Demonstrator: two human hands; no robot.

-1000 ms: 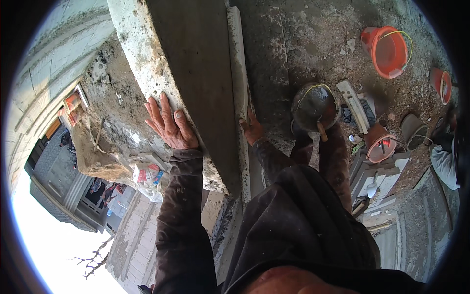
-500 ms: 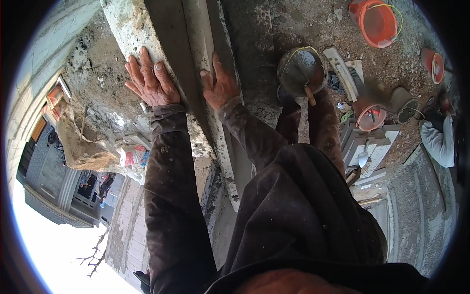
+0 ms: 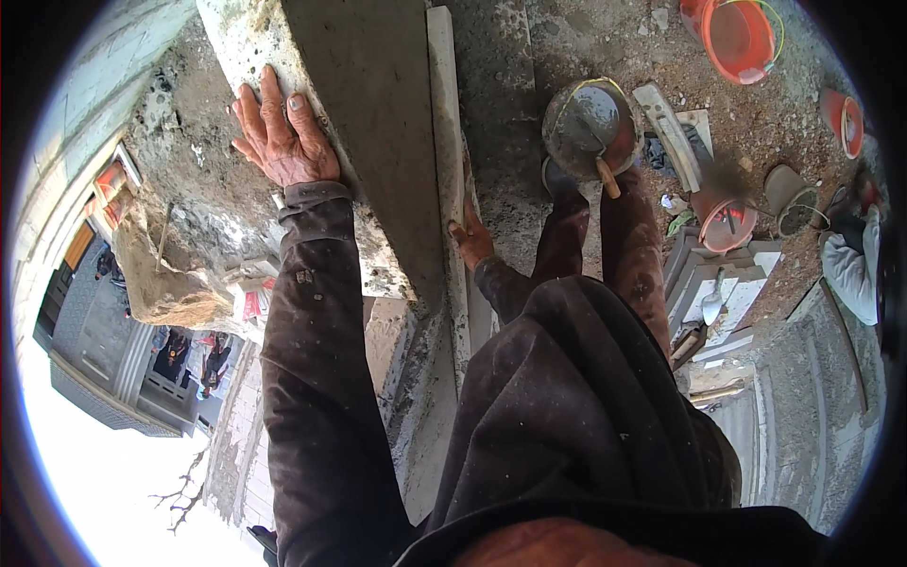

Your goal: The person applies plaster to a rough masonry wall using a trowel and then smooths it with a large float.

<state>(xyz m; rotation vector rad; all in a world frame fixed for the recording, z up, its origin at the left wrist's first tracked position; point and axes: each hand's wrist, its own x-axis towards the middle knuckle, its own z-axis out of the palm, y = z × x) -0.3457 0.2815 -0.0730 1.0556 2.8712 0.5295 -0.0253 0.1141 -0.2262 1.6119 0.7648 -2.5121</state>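
My left hand [image 3: 286,142] lies flat with fingers spread on the mottled top of a concrete ledge [image 3: 248,42]. Below that top edge runs a smooth grey face [image 3: 378,113], coated with what looks like wet mortar or plaster. A long, narrow pale board [image 3: 442,104], spattered with mortar, stands apart from this face at its upper stretch. My right hand [image 3: 474,244] grips the board's outer side, the thumb lying against it; some of the fingers are partly hidden.
A round bucket [image 3: 557,151] holds wet mortar and a wooden-handled trowel [image 3: 607,178]. Orange buckets [image 3: 732,42] and a dark pail [image 3: 786,194] stand on the gravelly ground to the right. Another trowel [image 3: 712,300] rests on pale blocks. A person's grey sleeve [image 3: 855,265] shows far right.
My right hand has drawn back toward me and to the right, changing from flat on the board to gripping it. The board has shifted right, away from the grey face. My left hand barely moved.
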